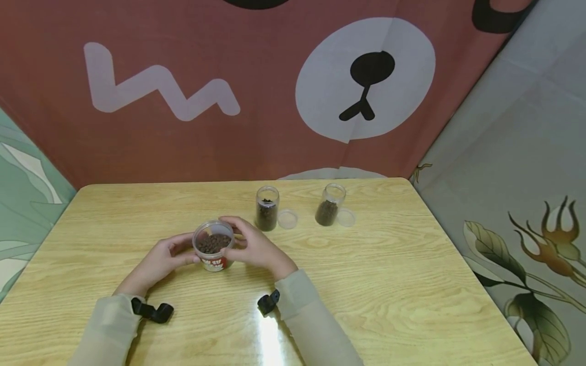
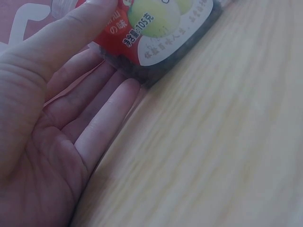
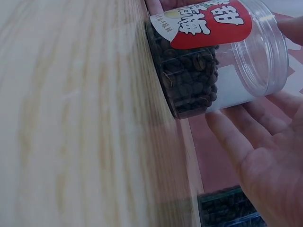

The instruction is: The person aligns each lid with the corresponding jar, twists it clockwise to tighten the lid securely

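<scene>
A clear plastic jar with a red label stands lidless and upright on the wooden table, left of the middle. Dark brown coffee beans fill its lower part. My left hand holds the jar's left side, thumb in front and fingers round the side and back. From the right, my right hand grips it with the thumb at the near rim and fingers behind. In the left wrist view the label shows green fruit and printed writing.
Behind my right hand stand two smaller lidless glass jars, one on the left and one on the right, both partly filled with dark contents. A clear lid and another lid lie beside them. A printed red cloth hangs behind the table.
</scene>
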`<state>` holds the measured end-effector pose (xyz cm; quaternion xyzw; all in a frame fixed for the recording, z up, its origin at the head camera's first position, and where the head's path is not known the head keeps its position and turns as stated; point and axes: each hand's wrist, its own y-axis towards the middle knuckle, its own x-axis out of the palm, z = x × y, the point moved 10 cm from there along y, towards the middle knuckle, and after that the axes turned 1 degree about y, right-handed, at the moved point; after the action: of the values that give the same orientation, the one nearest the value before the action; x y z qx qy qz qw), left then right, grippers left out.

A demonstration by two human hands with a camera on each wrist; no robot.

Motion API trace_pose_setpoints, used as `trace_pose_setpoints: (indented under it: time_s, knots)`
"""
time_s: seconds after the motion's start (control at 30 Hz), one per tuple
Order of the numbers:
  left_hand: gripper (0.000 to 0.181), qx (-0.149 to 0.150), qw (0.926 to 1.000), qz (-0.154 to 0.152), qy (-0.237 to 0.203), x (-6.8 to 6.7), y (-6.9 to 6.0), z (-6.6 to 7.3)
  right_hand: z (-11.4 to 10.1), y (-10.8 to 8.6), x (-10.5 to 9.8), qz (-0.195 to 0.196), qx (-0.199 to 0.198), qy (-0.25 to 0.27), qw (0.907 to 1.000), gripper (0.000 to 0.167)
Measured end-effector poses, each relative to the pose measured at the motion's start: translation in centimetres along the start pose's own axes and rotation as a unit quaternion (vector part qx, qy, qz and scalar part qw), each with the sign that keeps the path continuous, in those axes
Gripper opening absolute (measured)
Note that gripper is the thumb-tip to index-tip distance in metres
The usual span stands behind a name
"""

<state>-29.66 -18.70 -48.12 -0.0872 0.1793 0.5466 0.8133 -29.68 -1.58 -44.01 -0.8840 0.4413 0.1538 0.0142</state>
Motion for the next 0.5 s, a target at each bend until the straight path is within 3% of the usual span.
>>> trace_pose_setpoints:
  time_s: [0.5]
  knots:
    - [0.059, 0.0, 1.0, -0.006, -0.001, 0.14, -0.11, 0.43, 0.19, 0.15, -0.16, 0.055, 0.031, 0.02, 0.9978, 0.066]
